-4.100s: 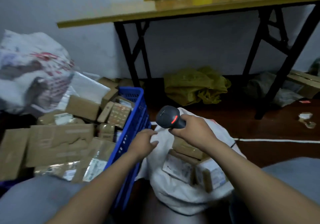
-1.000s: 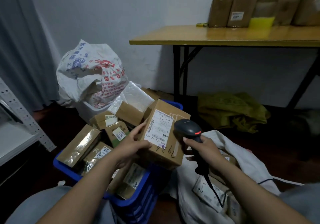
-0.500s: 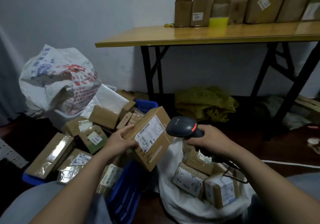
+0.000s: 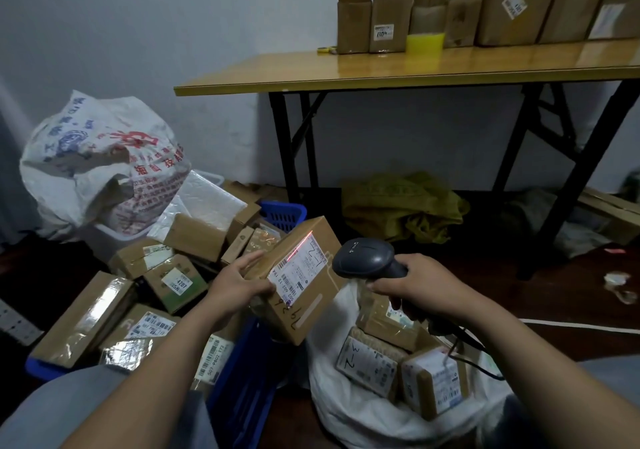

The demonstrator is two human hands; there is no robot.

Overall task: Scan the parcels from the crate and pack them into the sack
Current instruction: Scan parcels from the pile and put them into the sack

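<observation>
The left hand (image 4: 239, 284) grips a box (image 4: 304, 275), label tilted up so the scanner (image 4: 363, 258), gripped in the right hand (image 4: 415, 282), lays its red line across it, above the sack (image 4: 363, 417).

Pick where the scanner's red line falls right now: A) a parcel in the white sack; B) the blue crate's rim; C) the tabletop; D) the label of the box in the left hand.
D: the scanner's red line crosses the far end of the label on the box the left hand holds.
</observation>
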